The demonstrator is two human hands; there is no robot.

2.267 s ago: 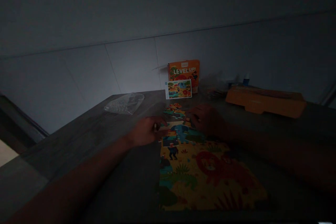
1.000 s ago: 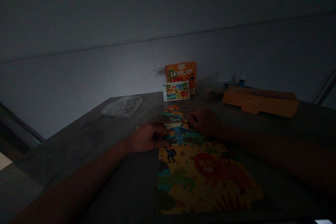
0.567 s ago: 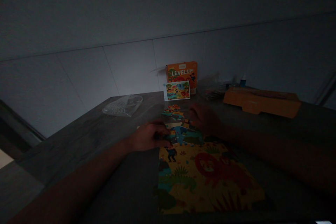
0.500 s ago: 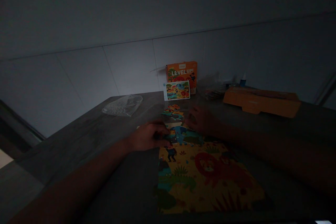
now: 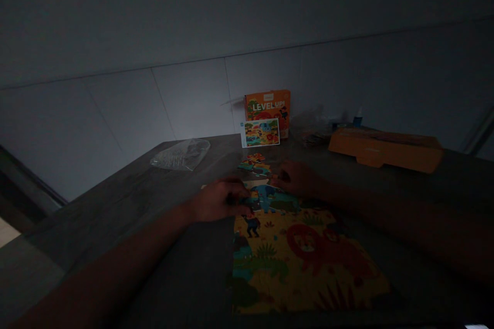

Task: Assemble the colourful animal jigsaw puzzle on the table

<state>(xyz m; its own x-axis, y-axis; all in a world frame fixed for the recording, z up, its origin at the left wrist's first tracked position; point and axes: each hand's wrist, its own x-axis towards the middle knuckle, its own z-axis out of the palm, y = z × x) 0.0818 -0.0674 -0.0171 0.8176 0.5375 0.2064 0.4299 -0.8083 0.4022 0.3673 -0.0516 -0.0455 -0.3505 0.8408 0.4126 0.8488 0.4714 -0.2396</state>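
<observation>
A jigsaw puzzle point(image 5: 270, 257) with lions, a crocodile and an elephant lies partly joined on the dark table. My left hand point(image 5: 219, 199) rests at its upper left edge, thumb and fingers apart and touching the pieces. At the upper right edge is my right hand point(image 5: 299, 179), fingertips pinched together on what looks like a small puzzle piece point(image 5: 274, 177); the dim light blurs its outline. Just beyond both hands lies a cluster of loose puzzle pieces point(image 5: 254, 165).
A picture card point(image 5: 260, 133) leans against an orange "LEVEL UP!" box point(image 5: 285, 113) at the back. To the left lies a clear plastic bag point(image 5: 181, 155). Toward the right are an orange box part point(image 5: 386, 149), a small bottle point(image 5: 358, 118) and more clear plastic point(image 5: 312, 126).
My right hand has come down slightly and its fingers have closed at the puzzle's upper edge. My left hand stays in place.
</observation>
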